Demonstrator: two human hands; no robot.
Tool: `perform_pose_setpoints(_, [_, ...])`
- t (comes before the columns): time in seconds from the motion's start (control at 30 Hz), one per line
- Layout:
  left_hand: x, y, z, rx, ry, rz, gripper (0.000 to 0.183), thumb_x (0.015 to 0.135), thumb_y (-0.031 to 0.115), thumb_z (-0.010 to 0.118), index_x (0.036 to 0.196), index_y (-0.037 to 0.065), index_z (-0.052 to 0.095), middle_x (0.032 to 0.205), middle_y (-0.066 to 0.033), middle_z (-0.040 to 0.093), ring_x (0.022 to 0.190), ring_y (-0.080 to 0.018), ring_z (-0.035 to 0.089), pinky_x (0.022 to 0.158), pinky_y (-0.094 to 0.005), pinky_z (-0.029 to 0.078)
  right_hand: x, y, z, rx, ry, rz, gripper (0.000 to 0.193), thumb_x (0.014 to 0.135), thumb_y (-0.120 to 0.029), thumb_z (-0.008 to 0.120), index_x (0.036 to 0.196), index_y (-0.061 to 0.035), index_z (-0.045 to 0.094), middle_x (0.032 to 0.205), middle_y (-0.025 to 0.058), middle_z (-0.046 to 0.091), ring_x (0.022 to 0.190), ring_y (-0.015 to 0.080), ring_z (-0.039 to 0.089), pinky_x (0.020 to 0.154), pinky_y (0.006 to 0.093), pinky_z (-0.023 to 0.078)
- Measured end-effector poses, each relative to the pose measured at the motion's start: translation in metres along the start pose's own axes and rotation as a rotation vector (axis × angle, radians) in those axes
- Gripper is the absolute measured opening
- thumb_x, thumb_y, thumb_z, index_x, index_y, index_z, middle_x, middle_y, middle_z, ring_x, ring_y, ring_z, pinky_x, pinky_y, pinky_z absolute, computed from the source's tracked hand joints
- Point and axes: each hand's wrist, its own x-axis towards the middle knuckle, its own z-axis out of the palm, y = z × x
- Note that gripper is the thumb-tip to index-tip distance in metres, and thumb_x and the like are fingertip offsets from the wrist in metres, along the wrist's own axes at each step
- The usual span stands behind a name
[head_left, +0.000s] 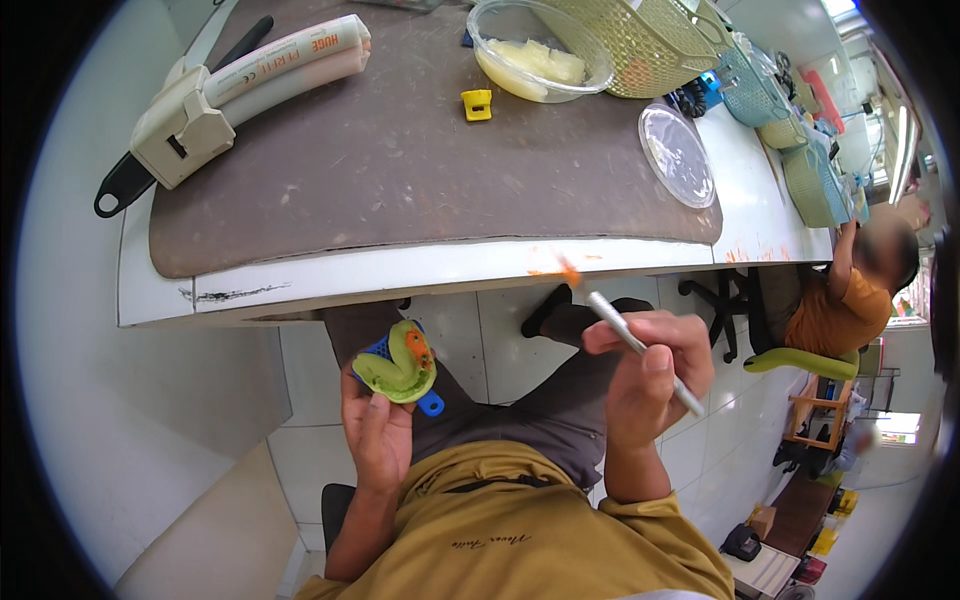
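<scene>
Two bare hands are seen from above, both raised over a seated lap, near the front edge of one white desk [375, 266]. In the left hand [378, 435], one blue mould tray [431, 404] is clamped between the thumb and the fingers; it is held in the air, clear of the desk. The tray is filled with one curved mass of green paste [385, 377], and one orange patch [416, 348] is seen on its right arm. In the right hand [655, 380], one slim silver tool [616, 323] is pinched between thumb and fingers, pen-fashion, tilted up to the left; its orange-coated tip is blurred and is held well apart from the tray. On the desk, one brownish-grey mat [400, 170] is laid. At its left end one white dispenser gun [183, 135] with a black handle is placed, fitted with two white tubes [290, 66]. Farther back, one small yellow clip [478, 106] is set near one clear bowl [545, 96], in which pale yellow lumps [535, 62] are contained. One clear round lid [678, 156] is laid at the mat's right end. At least four baskets [655, 55] are lined up toward the right. At far right, one co-worker in an orange shirt [845, 310] is seen, seated on one green-backed chair [803, 362].
</scene>
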Motion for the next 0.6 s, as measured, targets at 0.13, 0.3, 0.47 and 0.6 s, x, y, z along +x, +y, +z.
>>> perform_pose_setpoints(0.13, [-0.001,-0.003,-0.001,0.001,0.008,-0.016,0.053,0.093,0.018,0.052,0.136,-0.001,0.029,0.134,-0.0259,0.044,0.121,-0.0413,0.052,0.100,-0.0476,0.048,-0.006,0.018,-0.009,-0.401,-0.045,-0.373,0.016,0.088,-0.008,0.062,0.100,0.0033,0.059,0.091,0.0223,0.067,0.081,0.0274,0.068,0.065,0.0318,0.057])
perform_pose_setpoints(0.3, [-0.001,-0.005,-0.001,0.015,0.004,-0.030,0.053,0.093,0.019,0.053,0.136,0.000,0.029,0.135,-0.0251,0.044,0.121,-0.0410,0.052,0.101,-0.0474,0.048,-0.013,0.040,-0.008,-0.645,-0.136,-0.548,0.019,0.087,-0.007,0.064,0.103,0.0019,0.059,0.095,0.0218,0.066,0.079,0.0300,0.068,0.067,0.0344,0.057])
perform_pose_setpoints(0.47, [0.000,-0.001,0.004,0.014,-0.013,-0.007,0.054,0.093,0.020,0.053,0.137,0.002,0.029,0.137,-0.0234,0.043,0.121,-0.0408,0.053,0.100,-0.0469,0.048,-0.021,0.036,-0.013,-0.673,-0.143,-0.558,0.018,0.090,-0.010,0.063,0.102,0.0015,0.059,0.093,0.0215,0.066,0.078,0.0295,0.067,0.065,0.0350,0.057])
perform_pose_setpoints(0.6, [-0.001,-0.003,0.003,0.018,-0.014,-0.011,0.053,0.093,0.020,0.052,0.137,0.002,0.030,0.137,-0.0231,0.043,0.121,-0.0407,0.053,0.100,-0.0470,0.047,-0.023,0.027,-0.022,-0.655,-0.151,-0.522,0.017,0.090,-0.010,0.062,0.101,0.0014,0.058,0.090,0.0207,0.066,0.074,0.0290,0.067,0.064,0.0350,0.056])
